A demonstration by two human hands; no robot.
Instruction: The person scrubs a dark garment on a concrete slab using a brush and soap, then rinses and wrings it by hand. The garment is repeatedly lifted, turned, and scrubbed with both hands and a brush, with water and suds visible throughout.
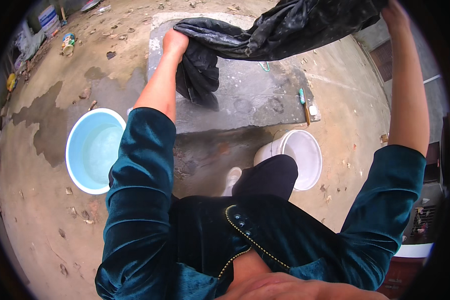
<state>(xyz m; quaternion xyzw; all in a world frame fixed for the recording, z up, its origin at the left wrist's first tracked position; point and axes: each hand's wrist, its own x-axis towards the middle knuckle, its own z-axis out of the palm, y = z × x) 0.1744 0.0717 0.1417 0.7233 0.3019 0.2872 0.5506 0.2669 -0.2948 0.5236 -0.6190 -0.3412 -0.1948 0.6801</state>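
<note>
A wet black garment (285, 33) is stretched between my two raised hands above a stone slab (240, 90). My left hand (175, 42) grips it near one end, and a loose bunched part hangs below that fist. At the upper right, my right hand (395, 17) holds the other end; its fingers are partly hidden at the dark rim of the view. Whitish, foam-like streaks show on the cloth. On the slab's right corner lie a scrub brush (305, 107) with green bristles and a small white piece, possibly soap (313, 110).
A light blue basin (101, 150) with water stands on the left. To the right, beside my knee, is a white bucket (303, 159). Part of a green hanger (264, 66) lies on the slab. Wet patches (47, 120) and dry leaves mark the ground.
</note>
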